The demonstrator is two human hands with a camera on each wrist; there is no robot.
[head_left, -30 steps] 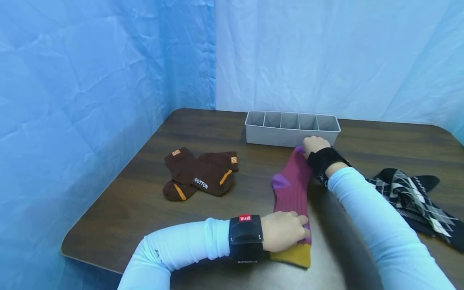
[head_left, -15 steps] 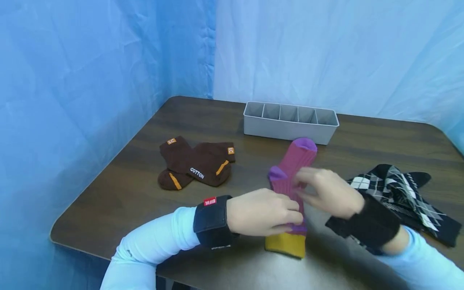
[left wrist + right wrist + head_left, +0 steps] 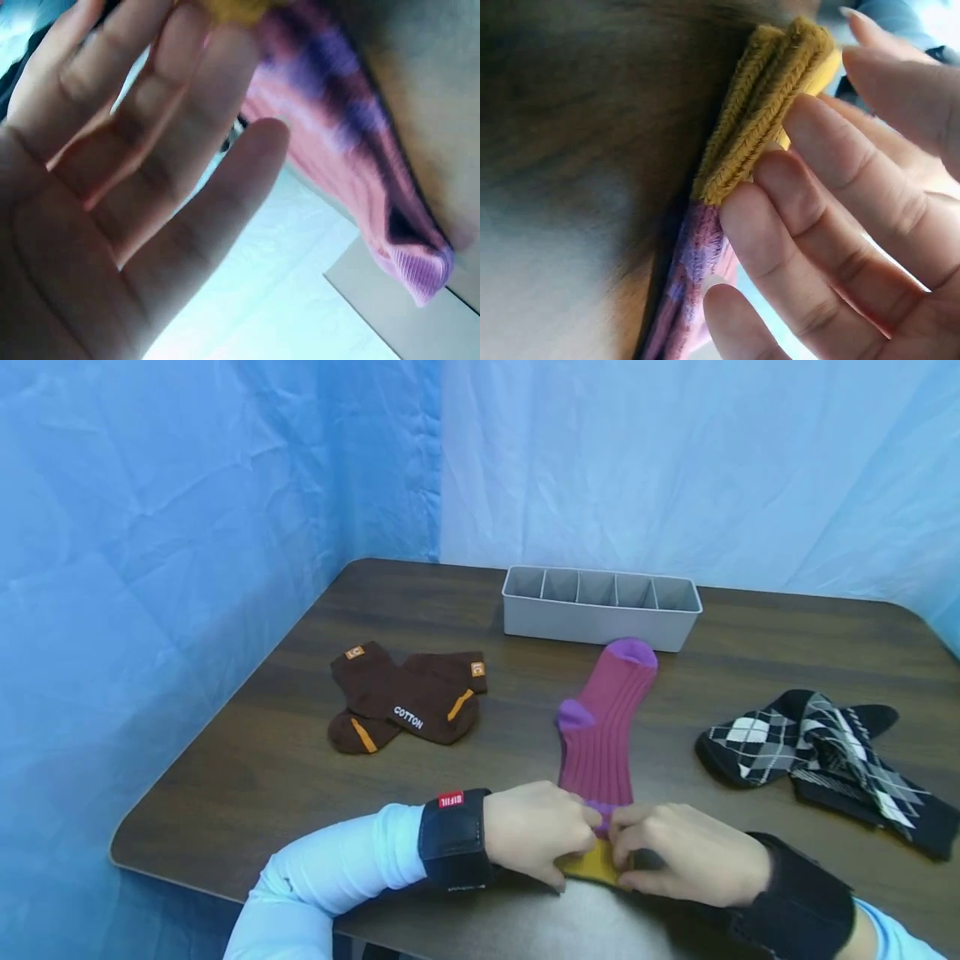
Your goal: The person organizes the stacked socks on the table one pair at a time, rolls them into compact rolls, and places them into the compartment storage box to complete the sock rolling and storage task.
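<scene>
Presently: magenta sock pair (image 3: 603,735), stacked flat on table (image 3: 247,760), toe toward grey divider tray (image 3: 600,610). Left hand (image 3: 536,831) and right hand (image 3: 682,852) both pinch the mustard cuff (image 3: 769,112), fingers curled, likely squaring its edges.

Both hands sit low, side by side, fingertips meeting. The left hand (image 3: 536,831) and right hand (image 3: 686,852) each pinch with bent fingers.
</scene>
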